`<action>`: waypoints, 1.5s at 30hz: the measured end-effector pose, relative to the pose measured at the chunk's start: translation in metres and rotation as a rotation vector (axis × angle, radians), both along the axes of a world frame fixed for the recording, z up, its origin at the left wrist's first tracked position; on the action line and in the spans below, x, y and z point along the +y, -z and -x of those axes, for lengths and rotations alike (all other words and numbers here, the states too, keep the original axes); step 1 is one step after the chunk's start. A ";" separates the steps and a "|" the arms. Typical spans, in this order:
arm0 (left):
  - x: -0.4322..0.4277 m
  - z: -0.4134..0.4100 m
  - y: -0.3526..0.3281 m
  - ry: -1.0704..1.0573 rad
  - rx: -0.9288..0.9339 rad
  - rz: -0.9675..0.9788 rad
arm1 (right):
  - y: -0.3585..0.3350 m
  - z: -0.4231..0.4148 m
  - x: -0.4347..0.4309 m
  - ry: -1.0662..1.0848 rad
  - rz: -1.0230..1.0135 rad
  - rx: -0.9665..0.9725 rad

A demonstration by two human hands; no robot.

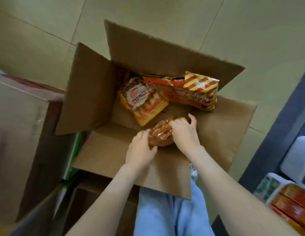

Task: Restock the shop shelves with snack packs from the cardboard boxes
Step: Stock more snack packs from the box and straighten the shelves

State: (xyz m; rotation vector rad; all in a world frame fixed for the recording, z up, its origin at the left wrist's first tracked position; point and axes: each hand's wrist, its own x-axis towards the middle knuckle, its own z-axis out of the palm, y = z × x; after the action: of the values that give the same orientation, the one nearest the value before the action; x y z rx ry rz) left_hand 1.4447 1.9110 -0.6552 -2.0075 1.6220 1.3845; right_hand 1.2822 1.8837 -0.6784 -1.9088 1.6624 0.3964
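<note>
An open cardboard box (104, 155) stands on the floor in front of me, flaps spread. Both hands hold a clear orange snack pack (161, 135) at the box's near edge. My left hand (141, 149) grips its left end. My right hand (184, 132) curls over its right side from above. Deeper in the box lie a bread pack (143, 101) with a red round logo and a red-and-yellow striped pack (202, 90), with another orange pack (172, 89) partly under them.
A tall closed carton (17, 133) stands at the left, with green-edged boxes (75, 150) beside it. A dark shelf unit (274, 133) rises at the right, holding orange boxed goods (294, 203). My light blue trousers (165, 213) show below the box.
</note>
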 end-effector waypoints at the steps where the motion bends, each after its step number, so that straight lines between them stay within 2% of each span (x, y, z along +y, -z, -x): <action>1: 0.002 0.001 -0.001 0.000 0.002 0.017 | -0.002 0.002 0.001 0.035 0.053 -0.042; 5: 0.000 0.004 -0.036 0.113 0.016 0.097 | -0.057 0.023 0.007 0.234 0.317 -0.281; 8: -0.011 0.011 -0.083 0.262 0.068 0.219 | -0.141 0.044 0.004 0.348 0.344 -0.489; 11: -0.035 0.027 -0.144 0.295 0.199 0.367 | -0.234 0.071 -0.004 0.524 0.329 -0.632; 14: -0.063 0.054 -0.212 0.292 0.407 0.534 | -0.321 0.099 -0.009 0.651 0.358 -0.715; 16: -0.079 0.076 -0.261 0.279 0.517 0.553 | -0.377 0.116 -0.007 0.672 0.411 -0.740; 19: -0.093 0.110 -0.335 0.318 0.580 0.523 | -0.453 0.140 0.005 0.731 0.525 -0.749; 24: -0.073 0.161 -0.442 0.336 0.714 0.594 | -0.536 0.184 0.062 1.029 0.734 -0.870; 27: -0.042 0.183 -0.491 0.296 0.763 0.548 | -0.555 0.205 0.123 1.165 0.663 -0.802; 31: 0.003 0.199 -0.546 0.250 0.884 0.388 | -0.581 0.210 0.196 1.084 0.495 -0.776; 34: 0.039 0.212 -0.595 0.150 1.100 0.244 | -0.619 0.211 0.238 1.099 0.586 -0.838; 36: 0.060 0.221 -0.625 0.149 1.207 0.249 | -0.651 0.210 0.262 1.110 0.740 -0.794; 39: 0.083 0.236 -0.661 0.292 1.290 0.399 | -0.695 0.208 0.295 1.147 1.001 -0.752; 43: 0.110 0.257 -0.702 0.773 1.429 0.575 | -0.751 0.207 0.337 1.213 1.246 -0.731; 45: 0.122 0.269 -0.720 0.867 1.452 0.621 | -0.777 0.205 0.358 1.190 1.319 -0.646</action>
State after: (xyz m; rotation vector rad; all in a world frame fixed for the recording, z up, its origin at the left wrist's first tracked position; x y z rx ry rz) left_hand 1.1761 2.0333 0.0647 0.2060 3.0884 2.0770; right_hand 1.0773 2.2418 0.0989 -0.9461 2.2873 -1.8980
